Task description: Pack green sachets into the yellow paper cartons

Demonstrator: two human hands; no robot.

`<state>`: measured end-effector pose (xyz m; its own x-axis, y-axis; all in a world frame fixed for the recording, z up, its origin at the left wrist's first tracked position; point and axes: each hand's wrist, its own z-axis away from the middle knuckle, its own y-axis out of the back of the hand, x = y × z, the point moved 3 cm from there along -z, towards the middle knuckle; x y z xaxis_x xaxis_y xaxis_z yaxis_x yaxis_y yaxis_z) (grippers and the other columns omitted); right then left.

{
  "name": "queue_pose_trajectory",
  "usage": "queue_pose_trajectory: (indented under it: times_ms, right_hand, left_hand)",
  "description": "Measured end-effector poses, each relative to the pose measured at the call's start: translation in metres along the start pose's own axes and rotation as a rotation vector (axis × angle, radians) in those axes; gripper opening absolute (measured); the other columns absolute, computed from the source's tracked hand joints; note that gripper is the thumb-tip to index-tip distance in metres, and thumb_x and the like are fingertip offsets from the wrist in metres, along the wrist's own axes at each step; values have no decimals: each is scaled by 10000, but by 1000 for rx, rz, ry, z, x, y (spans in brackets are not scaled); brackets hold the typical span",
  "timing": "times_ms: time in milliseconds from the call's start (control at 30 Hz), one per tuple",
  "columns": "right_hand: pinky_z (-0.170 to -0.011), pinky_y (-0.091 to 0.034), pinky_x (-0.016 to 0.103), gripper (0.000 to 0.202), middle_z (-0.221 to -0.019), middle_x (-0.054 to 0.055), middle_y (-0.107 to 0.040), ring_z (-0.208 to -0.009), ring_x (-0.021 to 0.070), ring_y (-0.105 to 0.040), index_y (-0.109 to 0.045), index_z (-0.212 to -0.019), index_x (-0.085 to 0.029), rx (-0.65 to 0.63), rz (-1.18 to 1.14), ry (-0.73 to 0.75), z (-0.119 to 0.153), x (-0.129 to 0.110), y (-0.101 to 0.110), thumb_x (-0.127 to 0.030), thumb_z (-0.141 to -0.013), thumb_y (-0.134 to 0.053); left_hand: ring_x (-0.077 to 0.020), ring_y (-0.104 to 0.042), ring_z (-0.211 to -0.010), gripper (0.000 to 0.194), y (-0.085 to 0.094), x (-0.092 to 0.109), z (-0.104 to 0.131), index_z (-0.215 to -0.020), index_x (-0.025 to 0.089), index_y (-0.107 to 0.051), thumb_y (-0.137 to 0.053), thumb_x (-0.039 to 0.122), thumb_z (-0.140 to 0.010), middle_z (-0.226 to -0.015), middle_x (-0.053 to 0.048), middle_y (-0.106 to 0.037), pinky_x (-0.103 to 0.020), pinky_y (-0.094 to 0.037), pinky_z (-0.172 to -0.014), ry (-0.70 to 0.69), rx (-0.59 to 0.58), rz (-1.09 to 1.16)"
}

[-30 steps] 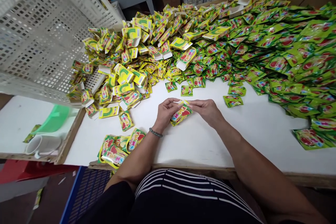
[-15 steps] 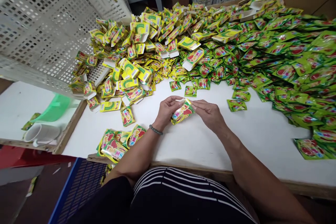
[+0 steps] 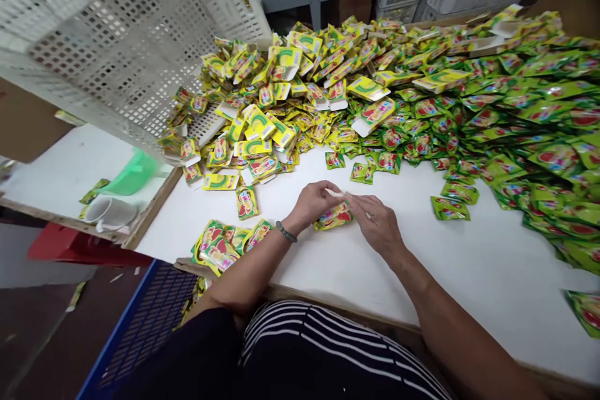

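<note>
From here, left hand (image 3: 315, 206) and right hand (image 3: 379, 220) pinch, closed, one carton (image 3: 334, 219), seemingly unfinished; grouped packs (image 3: 221, 255) left of it look done, heaped sachets (image 3: 426, 107) beyond it seem pending.

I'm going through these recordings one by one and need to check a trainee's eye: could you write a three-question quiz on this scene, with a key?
1. True or false: the bracelet is on the left wrist.
2. What touches the printed pack? A) one hand; B) both hands; C) neither hand.
3. Fill in: the mesh basket below the white tabletop is coloured ____.

Key:
1. True.
2. B, the left hand and right hand.
3. Blue.
</note>
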<state>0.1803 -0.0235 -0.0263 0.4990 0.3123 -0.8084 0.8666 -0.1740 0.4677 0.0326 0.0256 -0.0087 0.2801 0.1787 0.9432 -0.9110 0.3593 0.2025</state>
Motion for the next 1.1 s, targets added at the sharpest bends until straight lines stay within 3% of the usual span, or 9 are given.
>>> queue_pose_trajectory:
  times_ms: [167, 200, 300, 400, 533, 700, 867, 967, 1100]
  right_hand:
    - [-904, -526, 437, 320, -1052, 73, -749, -1002, 249, -672, -748, -980, -256, -29, 1, -47, 0, 6, -3, -446, -899, -505]
    - [-870, -537, 432, 317, -1038, 71, -752, -979, 252, -677, -748, -974, -260, -12, 5, -78, -1, 9, -1, -454, -886, -514]
    - [-774, -552, 410, 323, -995, 64, -759, -896, 252, -685, -752, -913, -268, 34, 33, -198, -4, 20, 3, -482, -863, -515]
    - [-759, -541, 402, 319, -981, 62, -760, -838, 250, -683, -750, -873, -265, 33, 66, -245, -10, 24, 4, -476, -851, -512]
    - [-765, -532, 394, 318, -1026, 63, -748, -814, 246, -682, -745, -913, -254, -20, 95, -285, -30, 30, 3, -461, -848, -512]
    - [-950, -470, 452, 352, -1183, 102, -691, -1057, 280, -622, -707, -1094, -202, -16, 332, -225, -69, 53, 3, -334, -857, -485]
    - [-1025, -380, 531, 520, -1452, 95, -504, -1325, 325, -413, -517, -1387, -226, -258, 496, -77, -101, 68, -19, -196, -878, -417]
    - [-1003, -354, 566, 525, -1452, 94, -506, -1315, 342, -414, -457, -1429, -255, -340, 505, -86, -106, 72, -23, -227, -908, -407]
    - [-994, -324, 553, 429, -1315, 115, -619, -1220, 340, -486, -565, -1319, -244, -336, 536, -74, -95, 71, -13, -314, -904, -481]
  left_hand:
    - [-141, -575, -567, 235, 63, 9, 30, -769, 202, -713, -768, 374, -618, -653, -1, -675, -235, -382, -531, 63, -278, -652]
    - [-171, -620, -664, 249, 82, 13, 32, -844, 204, -715, -734, 384, -672, -761, -27, -711, -248, -422, -593, 70, -202, -735]
    - [-289, -641, -927, 531, 140, 24, 29, -1132, 161, -635, -681, 514, -738, -1062, -149, -696, -333, -470, -748, 145, 326, -1024]
    - [-363, -607, -1052, 836, 167, 19, 11, -1340, 90, -458, -713, 561, -698, -1184, -246, -632, -370, -465, -801, 276, 437, -1162]
    - [-366, -601, -1086, 947, 148, 5, -19, -1420, 75, -318, -719, 532, -694, -1179, -262, -624, -364, -460, -823, 315, 307, -1179]
    - [-377, -627, -1025, 647, 84, 10, -50, -1248, 98, -496, -715, 389, -714, -1041, -233, -672, -380, -452, -830, 100, 177, -1206]
    - [-346, -653, -969, 603, 32, 34, -68, -1246, 135, -521, -729, 283, -700, -948, -162, -699, -357, -454, -817, -37, 42, -989]
    - [-344, -631, -1028, 618, 20, 47, -53, -1344, 117, -450, -658, 269, -781, -1062, -197, -669, -382, -455, -842, -78, 53, -1063]
    - [-337, -539, -1184, 622, 15, 38, 5, -1375, 135, -440, -643, 322, -817, -1286, -206, -569, -432, -438, -957, -277, -16, -1174]
